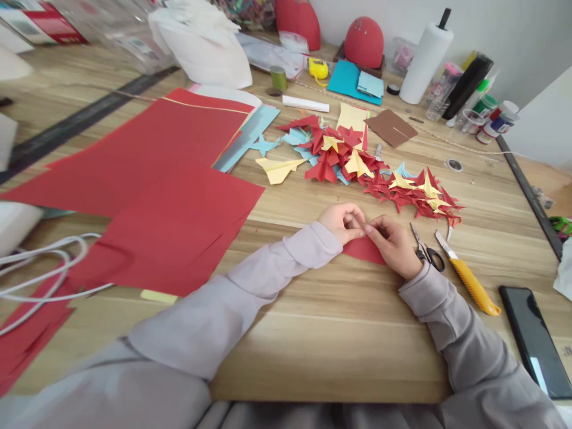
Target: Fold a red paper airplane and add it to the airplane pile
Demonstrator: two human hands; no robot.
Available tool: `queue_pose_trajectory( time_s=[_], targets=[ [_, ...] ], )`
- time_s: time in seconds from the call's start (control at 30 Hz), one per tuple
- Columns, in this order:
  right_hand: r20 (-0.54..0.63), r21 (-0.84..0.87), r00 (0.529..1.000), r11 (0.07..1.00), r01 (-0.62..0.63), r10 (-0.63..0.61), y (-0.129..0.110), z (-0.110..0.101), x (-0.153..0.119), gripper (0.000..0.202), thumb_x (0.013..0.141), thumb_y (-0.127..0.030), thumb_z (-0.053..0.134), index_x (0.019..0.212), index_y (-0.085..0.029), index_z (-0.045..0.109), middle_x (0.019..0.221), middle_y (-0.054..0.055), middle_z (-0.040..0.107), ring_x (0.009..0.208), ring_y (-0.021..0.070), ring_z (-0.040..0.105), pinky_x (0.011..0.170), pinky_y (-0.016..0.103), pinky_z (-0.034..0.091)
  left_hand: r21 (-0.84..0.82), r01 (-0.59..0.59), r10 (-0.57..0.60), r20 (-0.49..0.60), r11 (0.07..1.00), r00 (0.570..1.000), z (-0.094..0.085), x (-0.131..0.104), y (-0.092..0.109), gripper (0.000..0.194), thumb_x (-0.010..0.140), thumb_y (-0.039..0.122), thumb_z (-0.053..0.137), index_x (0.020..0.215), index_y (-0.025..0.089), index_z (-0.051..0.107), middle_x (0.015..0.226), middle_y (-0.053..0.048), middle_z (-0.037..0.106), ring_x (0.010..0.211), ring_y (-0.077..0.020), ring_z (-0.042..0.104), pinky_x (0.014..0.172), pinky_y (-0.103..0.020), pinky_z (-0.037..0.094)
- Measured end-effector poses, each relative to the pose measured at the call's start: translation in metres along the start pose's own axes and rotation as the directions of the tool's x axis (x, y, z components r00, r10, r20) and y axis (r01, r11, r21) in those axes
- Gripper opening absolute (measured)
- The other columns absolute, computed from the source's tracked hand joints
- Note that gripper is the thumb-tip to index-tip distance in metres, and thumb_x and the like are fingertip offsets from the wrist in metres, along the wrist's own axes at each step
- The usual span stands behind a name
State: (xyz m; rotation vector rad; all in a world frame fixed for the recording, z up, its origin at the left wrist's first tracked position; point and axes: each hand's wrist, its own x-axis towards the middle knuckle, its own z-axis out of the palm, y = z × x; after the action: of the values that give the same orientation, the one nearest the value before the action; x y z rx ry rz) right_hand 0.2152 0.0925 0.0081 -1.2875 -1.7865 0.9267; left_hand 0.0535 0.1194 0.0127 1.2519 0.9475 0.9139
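A small red paper piece (365, 250) lies partly under both hands at the middle of the wooden table. My left hand (343, 221) pinches its upper edge from the left. From the right, my right hand (393, 241) pinches the same paper, its fingertips touching or nearly touching those of the left. The fingers hide the paper's top edge and any fold there. Just beyond the hands is a pile of folded red, yellow and blue paper shapes (328, 164). A yellow folded plane (279, 170) rests left of the pile.
Large red sheets (179, 220) cover the left side, near a white cable (67, 256). Black scissors (429, 253), a yellow-handled cutter (474, 286) and a phone (534, 339) lie to the right. A brown paper square (391, 127) and bottles (498, 123) sit farther back.
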Motion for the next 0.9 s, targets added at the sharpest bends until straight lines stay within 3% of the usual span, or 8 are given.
queue_pose_trajectory(
  time_s=[0.2, 0.5, 0.7, 0.9],
  targets=[
    [0.021, -0.01, 1.0, 1.0, 0.019, -0.019, -0.0016, -0.0005, 0.0014, 0.039, 0.084, -0.056, 0.054, 0.067, -0.021, 0.051, 0.057, -0.003, 0.046, 0.054, 0.0115, 0.04, 0.052, 0.026, 0.033, 0.027, -0.01, 0.01, 0.028, 1.0, 1.0, -0.0003, 0.0002, 0.0003, 0.023, 0.054, 0.008, 0.071, 0.068, 0.015, 0.054, 0.042, 0.009, 0.05, 0.04, -0.0051, 0.042, 0.045, -0.018, 0.033],
    [-0.002, 0.041, 1.0, 0.999, -0.031, 0.031, -0.0015, -0.0008, 0.0003, 0.038, 0.082, -0.054, 0.056, 0.066, -0.021, 0.049, 0.056, -0.004, 0.042, 0.054, 0.0109, 0.037, 0.052, 0.026, 0.031, -0.005, 0.007, -0.006, 0.117, 1.0, 0.993, -0.0044, -0.0003, 0.0027, 0.024, 0.057, 0.006, 0.07, 0.078, 0.014, 0.059, 0.051, 0.005, 0.059, 0.049, -0.0077, 0.053, 0.054, -0.02, 0.041],
    [-0.006, 0.048, 0.999, 0.998, -0.047, 0.048, -0.0013, -0.0021, -0.0006, 0.036, 0.082, -0.052, 0.055, 0.066, -0.02, 0.049, 0.056, -0.005, 0.04, 0.053, 0.0104, 0.035, 0.052, 0.026, 0.029, -0.015, 0.024, -0.021, 0.151, 1.0, 0.988, -0.0074, 0.0006, 0.003, 0.019, 0.06, 0.004, 0.067, 0.076, 0.012, 0.06, 0.051, 0.005, 0.059, 0.049, -0.0065, 0.053, 0.054, -0.019, 0.04],
    [-0.033, 0.026, 0.998, 0.999, -0.044, 0.045, -0.0029, -0.0037, 0.0001, 0.037, 0.083, -0.052, 0.053, 0.066, -0.02, 0.047, 0.055, -0.005, 0.04, 0.053, 0.0108, 0.036, 0.051, 0.026, 0.029, -0.023, 0.037, -0.036, 0.054, 0.999, 0.998, -0.0052, 0.0017, -0.0002, 0.028, 0.055, 0.008, 0.076, 0.076, 0.012, 0.058, 0.056, 0.002, 0.065, 0.051, -0.0078, 0.056, 0.056, -0.02, 0.043]
  ],
)
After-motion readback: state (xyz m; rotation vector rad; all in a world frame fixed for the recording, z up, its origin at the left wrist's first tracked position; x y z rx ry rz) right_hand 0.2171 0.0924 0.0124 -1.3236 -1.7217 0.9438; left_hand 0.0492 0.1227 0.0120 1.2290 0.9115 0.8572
